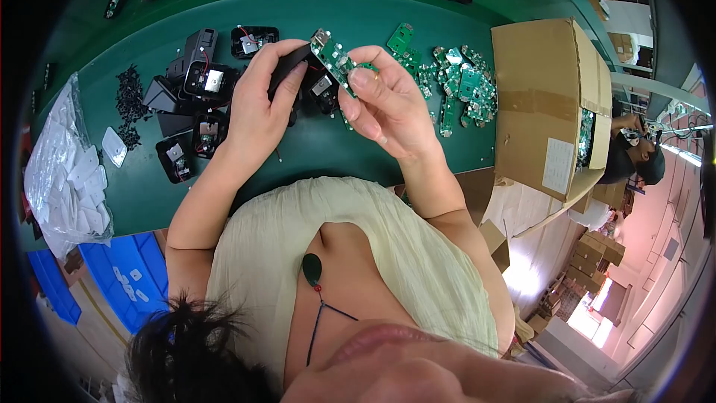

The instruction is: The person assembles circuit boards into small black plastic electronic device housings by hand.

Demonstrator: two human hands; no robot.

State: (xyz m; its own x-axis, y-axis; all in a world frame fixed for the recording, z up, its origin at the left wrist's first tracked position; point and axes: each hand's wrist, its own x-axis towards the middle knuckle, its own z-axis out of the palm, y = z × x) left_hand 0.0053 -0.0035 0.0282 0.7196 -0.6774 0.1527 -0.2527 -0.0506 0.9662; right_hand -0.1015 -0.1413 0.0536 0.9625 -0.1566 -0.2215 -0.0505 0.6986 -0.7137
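Over the green bench, my left hand (257, 104) is closed round a black plastic housing (288, 69). A green circuit board (329, 52) stands tilted against the housing's edge, and the fingers of my right hand (391, 101) pinch its lower end. Whether the board sits inside the housing cannot be made out. Below my hands lies another black housing with a silvery block (322, 86), partly covered by them. Several open black housings (211, 80) with silvery blocks and thin wires are grouped beside my left forearm. To the right of my right hand is a pile of green circuit boards (470, 83).
Small black parts (131, 104) and a white plate (114, 146) lie at left, near a clear bag of white plates (78, 179). A cardboard box (535, 97) stands at right. Blue bins (127, 276) are below the bench's left. Another person (634, 157) is beyond the box.
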